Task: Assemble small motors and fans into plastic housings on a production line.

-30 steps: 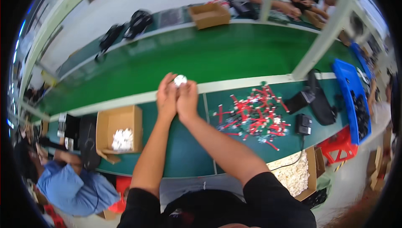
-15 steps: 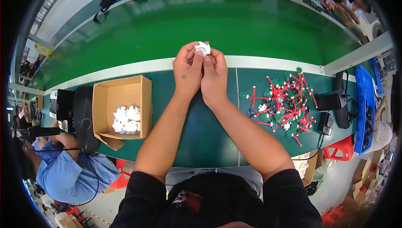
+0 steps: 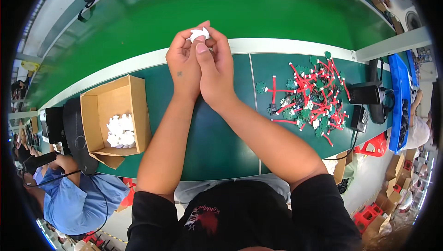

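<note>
Above the far part of the bench, my left hand [image 3: 182, 62] and my right hand [image 3: 216, 69] are pressed together around one small white plastic part [image 3: 199, 34] with curved, petal-like points. Both thumbs lie on its near side, and the fingers curl round it from behind. Its lower portion is hidden by the thumbs. To the left, an open cardboard box [image 3: 140, 112] holds a pile of similar white plastic parts [image 3: 121, 131]. On the right lies a heap of small green circuit boards with red wires [image 3: 311, 96], touched by neither hand.
A black adapter [image 3: 365, 94] and a small black device [image 3: 359, 118] with a cable lie right of the heap. Beyond them stands a blue tray [image 3: 398, 103]. A white rail [image 3: 249, 45] runs along the bench's far side. A person in blue [image 3: 85, 200] sits at the left.
Both hands, still holding the white part, have shifted left in the picture. My right thumb now crosses further over the part. The whole view has turned slightly.
</note>
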Action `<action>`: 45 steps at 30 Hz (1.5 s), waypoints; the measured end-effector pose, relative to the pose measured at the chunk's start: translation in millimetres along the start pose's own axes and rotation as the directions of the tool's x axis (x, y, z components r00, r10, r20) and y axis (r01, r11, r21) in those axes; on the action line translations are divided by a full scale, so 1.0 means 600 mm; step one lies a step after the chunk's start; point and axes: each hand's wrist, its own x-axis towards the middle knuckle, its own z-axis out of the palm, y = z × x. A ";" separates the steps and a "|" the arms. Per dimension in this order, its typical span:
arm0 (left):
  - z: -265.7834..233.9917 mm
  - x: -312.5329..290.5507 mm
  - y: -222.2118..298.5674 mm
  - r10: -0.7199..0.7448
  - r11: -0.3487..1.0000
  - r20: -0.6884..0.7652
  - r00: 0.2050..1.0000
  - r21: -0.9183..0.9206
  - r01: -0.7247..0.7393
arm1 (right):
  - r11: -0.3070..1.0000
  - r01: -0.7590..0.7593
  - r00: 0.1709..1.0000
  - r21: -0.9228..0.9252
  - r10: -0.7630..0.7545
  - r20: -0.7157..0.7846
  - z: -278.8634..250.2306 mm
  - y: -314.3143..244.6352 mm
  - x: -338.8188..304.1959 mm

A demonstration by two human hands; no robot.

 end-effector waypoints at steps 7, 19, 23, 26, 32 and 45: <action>-0.010 0.001 -0.013 0.051 0.997 0.055 0.997 0.049 -0.054 | 0.996 -0.081 0.995 -0.021 0.080 -0.060 -0.012 0.009 -0.003; -0.003 0.000 -0.010 0.022 1.000 -0.062 0.998 0.019 -0.021 | 0.997 -0.011 0.993 0.077 0.020 -0.113 -0.002 0.010 0.004; -0.007 0.001 -0.009 0.035 0.999 -0.075 0.997 0.032 -0.033 | 0.999 0.021 0.993 0.029 -0.018 -0.113 -0.003 0.014 0.002; 0.000 0.004 -0.011 0.041 0.999 -0.071 0.997 0.007 -0.041 | 0.998 -0.032 0.980 0.053 0.042 -0.195 -0.002 0.007 0.003; -0.015 0.005 -0.015 0.172 0.983 -0.053 0.984 0.071 -0.168 | 0.993 0.017 0.987 -0.119 -0.035 -0.154 0.003 0.014 0.005; -0.015 0.001 -0.024 0.049 0.989 -0.061 0.997 0.143 -0.040 | 0.999 -0.032 0.986 0.011 0.033 -0.161 -0.006 0.016 0.006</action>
